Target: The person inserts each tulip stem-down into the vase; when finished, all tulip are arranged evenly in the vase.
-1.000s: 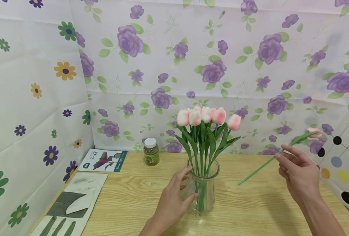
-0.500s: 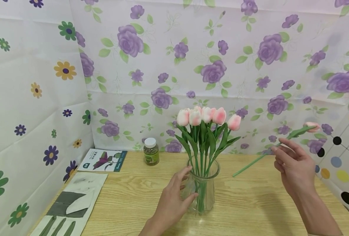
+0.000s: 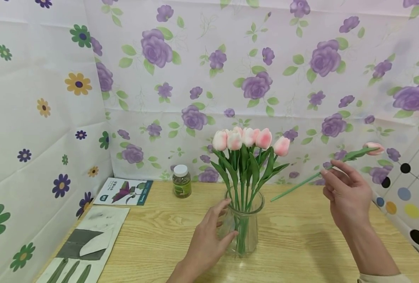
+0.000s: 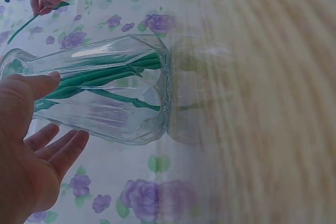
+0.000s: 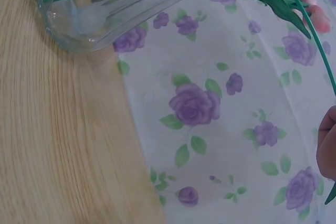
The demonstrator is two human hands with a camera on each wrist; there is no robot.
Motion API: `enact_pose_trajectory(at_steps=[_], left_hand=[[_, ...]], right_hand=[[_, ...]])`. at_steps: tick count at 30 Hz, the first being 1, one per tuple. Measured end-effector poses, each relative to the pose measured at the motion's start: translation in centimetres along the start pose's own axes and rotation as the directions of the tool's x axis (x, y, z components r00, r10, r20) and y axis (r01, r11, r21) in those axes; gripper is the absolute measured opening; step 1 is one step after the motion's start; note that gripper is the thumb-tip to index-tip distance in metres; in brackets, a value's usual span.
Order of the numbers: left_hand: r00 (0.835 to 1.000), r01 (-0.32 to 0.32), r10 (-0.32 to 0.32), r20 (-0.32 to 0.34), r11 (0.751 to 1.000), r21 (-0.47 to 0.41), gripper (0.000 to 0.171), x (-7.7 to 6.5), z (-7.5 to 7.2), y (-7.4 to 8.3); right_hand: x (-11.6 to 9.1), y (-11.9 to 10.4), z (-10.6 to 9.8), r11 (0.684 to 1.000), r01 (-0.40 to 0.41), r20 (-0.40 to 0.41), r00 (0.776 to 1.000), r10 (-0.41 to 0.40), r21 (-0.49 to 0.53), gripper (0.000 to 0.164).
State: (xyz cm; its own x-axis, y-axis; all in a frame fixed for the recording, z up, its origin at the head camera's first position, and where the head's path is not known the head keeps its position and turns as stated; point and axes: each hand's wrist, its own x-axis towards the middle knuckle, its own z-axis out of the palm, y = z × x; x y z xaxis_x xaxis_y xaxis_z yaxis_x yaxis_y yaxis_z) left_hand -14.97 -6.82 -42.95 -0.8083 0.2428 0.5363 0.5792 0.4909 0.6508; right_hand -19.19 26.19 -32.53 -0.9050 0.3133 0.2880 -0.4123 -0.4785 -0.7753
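Note:
A clear glass vase [image 3: 250, 232] stands upright on the table, holding a bunch of pink and white tulips [image 3: 263, 138] with green stems. My left hand [image 3: 206, 239] holds the vase lightly at its left side, thumb in front and fingers bent round toward the back. In the left wrist view, the thumb of the left hand [image 4: 31, 145] overlaps the glass. Right of the vase, my right hand [image 3: 349, 194] pinches a single tulip [image 3: 299, 184] by its stem. Its bloom points right and its stem end slopes down toward the vase, apart from it. The right wrist view shows only part of the right hand [image 5: 328, 145].
A small jar [image 3: 182, 184] with a white lid stands at the back, left of the vase. Beside it lies a printed seed packet [image 3: 122, 192]. A pouch of tools [image 3: 85, 243] lies along the left edge. Flowered cloths [image 3: 209, 78] enclose the back and sides.
My right hand has moved left and slightly up with the tulip, so the stem end is nearer the vase. The left hand and the vase have stayed in place.

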Motion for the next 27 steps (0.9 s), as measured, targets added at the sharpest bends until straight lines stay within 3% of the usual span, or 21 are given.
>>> enact_pose_trajectory(at_steps=[8, 16, 22, 27], left_hand=[[1.000, -0.008, 0.008, -0.002, 1.000, 0.006, 0.091, 0.1, 0.0, 0.0], [1.000, -0.009, 0.010, -0.008, 1.000, 0.009, 0.089, 0.1, -0.1, 0.1], [1.000, -0.017, 0.017, -0.014, 1.000, 0.009, 0.089, 0.0, 0.0, 0.0], [1.000, -0.015, 0.015, -0.015, 1.000, 0.012, 0.090, 0.0, 0.0, 0.0]], right_hand=[[-0.4, 0.1, 1.9, 0.996, 0.064, -0.048, 0.997, -0.068, -0.064, 0.038], [-1.1, 0.3, 4.1, 0.976, 0.163, -0.046, 0.984, -0.171, -0.143, 0.037], [-1.5, 0.7, 4.9, 0.940, 0.268, 0.034, 0.963, -0.267, -0.210, 0.038], [-1.9, 1.2, 5.4, 0.881, 0.404, 0.160, 0.913, -0.374, -0.245, 0.038]])
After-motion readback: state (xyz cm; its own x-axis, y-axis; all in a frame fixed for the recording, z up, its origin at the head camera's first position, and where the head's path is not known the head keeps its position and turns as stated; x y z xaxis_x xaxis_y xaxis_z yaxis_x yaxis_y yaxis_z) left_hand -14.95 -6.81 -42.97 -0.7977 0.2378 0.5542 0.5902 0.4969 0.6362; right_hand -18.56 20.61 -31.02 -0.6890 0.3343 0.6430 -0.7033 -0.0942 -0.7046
